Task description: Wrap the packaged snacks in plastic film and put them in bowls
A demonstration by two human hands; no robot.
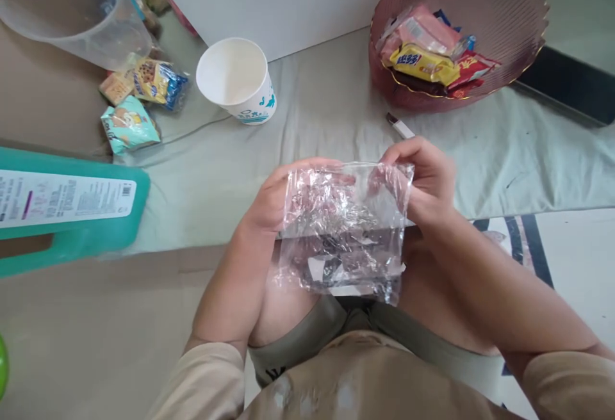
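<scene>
A clear, crinkled plastic bag (343,234) hangs over my lap at the front edge of the cloth-covered surface. My left hand (283,193) grips its upper left side, with fingers partly seen through the film. Closed on the upper right corner is my right hand (423,177), thumb and fingers pinching the film. Bright reflections hide much of the bag's inside. Just beyond my right hand lies a small dark-and-white stick-like item (400,127). A white paper cup (237,84) with teal print stands beyond my left hand.
A pink ribbed bowl (509,23) holds several wrapped snacks at the back right, beside a black box-like object (569,84). Snack packets (129,125) lie at left near a clear plastic tub (91,29). A teal jug (139,199) lies at the left edge.
</scene>
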